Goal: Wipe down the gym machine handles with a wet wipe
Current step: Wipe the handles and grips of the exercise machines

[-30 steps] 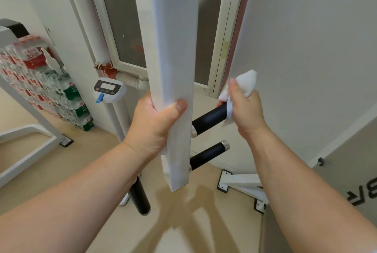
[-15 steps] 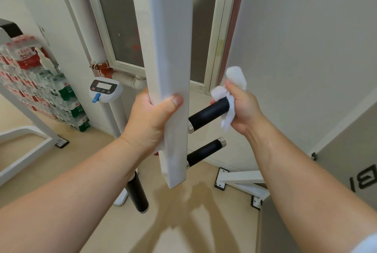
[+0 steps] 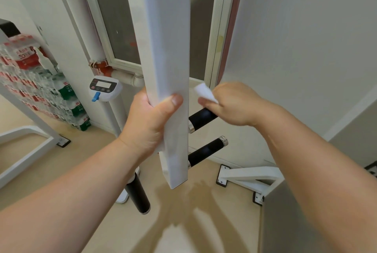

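White wipe (image 3: 205, 93) on handle (image 3: 202, 118), right hand (image 3: 234, 103)

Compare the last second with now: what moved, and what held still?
The right hand, gripping the wet wipe, slid inward along the upper black handle from its outer end toward the white post, covering more of the grip. The left hand kept clamping the post; the lower handle stayed untouched.

left hand (image 3: 151, 128) wrapped round the white post (image 3: 166, 52), right hand (image 3: 234, 104) bunching a white wet wipe (image 3: 204, 92) over the upper black handle (image 3: 202, 119), another black handle (image 3: 206, 151) bare just below
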